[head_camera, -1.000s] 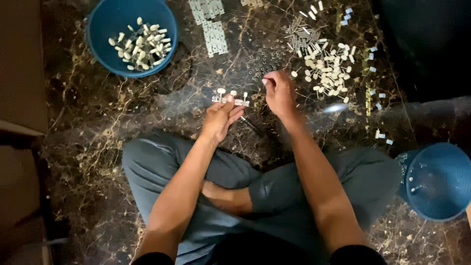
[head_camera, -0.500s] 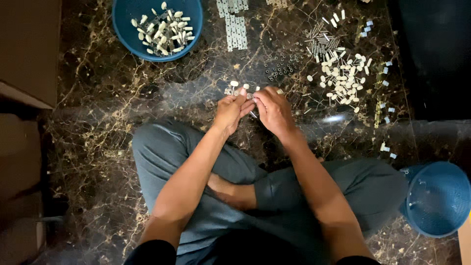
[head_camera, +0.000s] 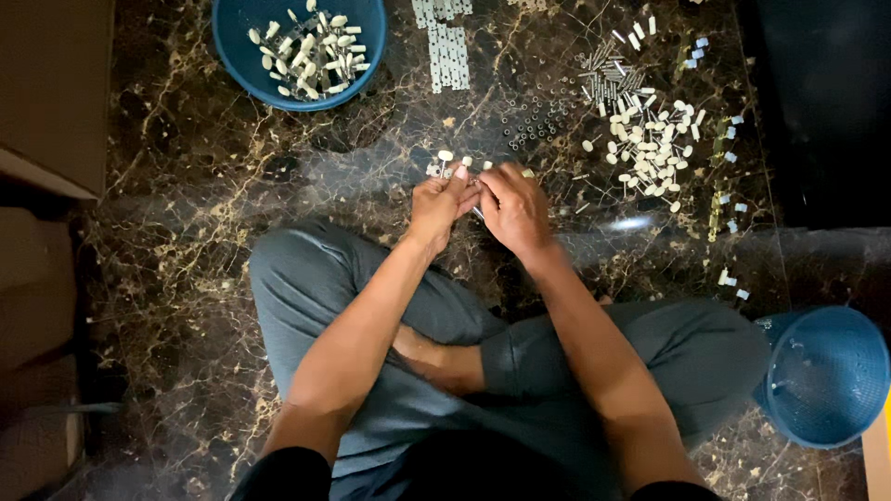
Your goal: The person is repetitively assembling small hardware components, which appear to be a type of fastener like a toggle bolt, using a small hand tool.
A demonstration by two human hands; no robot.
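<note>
Left hand [head_camera: 438,206] and right hand [head_camera: 512,208] were pinched together on a tiny metal piece [head_camera: 476,211], low over the marble floor [head_camera: 186,241]; I couldn't tell which one really had it. Slip and it'd probably vanish among the loose cream caps [head_camera: 459,161] right there. Open floor to the left; white parts pile [head_camera: 650,139] crowded the right, blue bowl [head_camera: 232,56] sat further up.

Two blue bowls [head_camera: 299,56] sit on the floor, and two hands [head_camera: 478,209] meet. White pegs [head_camera: 650,139] lie too many to count.
</note>
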